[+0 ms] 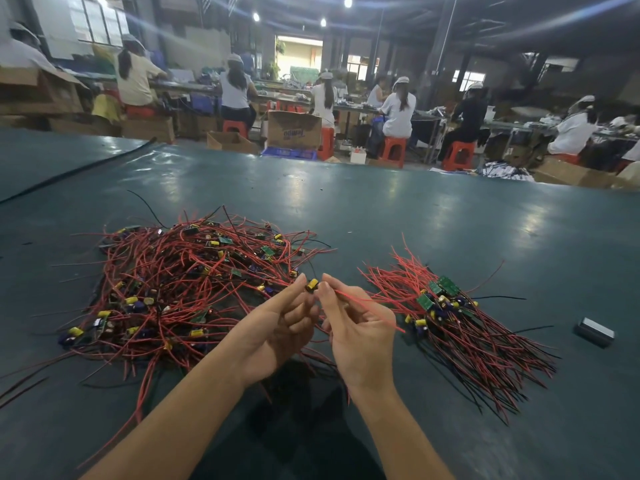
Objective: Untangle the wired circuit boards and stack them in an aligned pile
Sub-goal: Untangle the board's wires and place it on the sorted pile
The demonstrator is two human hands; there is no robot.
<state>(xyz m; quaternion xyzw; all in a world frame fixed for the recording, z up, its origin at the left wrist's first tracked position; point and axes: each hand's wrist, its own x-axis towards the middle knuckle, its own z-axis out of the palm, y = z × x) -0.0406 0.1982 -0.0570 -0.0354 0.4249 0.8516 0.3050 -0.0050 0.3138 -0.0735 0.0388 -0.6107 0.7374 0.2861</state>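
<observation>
A tangled heap of small circuit boards with red and black wires (187, 285) lies on the dark green table at the left. To the right rests an aligned pile of boards (446, 306), wires fanned toward the near right. Between them, raised above the table, my left hand (277, 327) and my right hand (356, 327) pinch one small board with a yellow component (312, 285) at their fingertips. A red wire (370, 308) from it runs across my right hand's fingers toward the right.
A small grey rectangular block (595, 331) lies at the right of the table (381, 209). A black cable (76, 171) crosses the far left. Beyond the table's far edge, several people sit on red stools among cardboard boxes (294, 129).
</observation>
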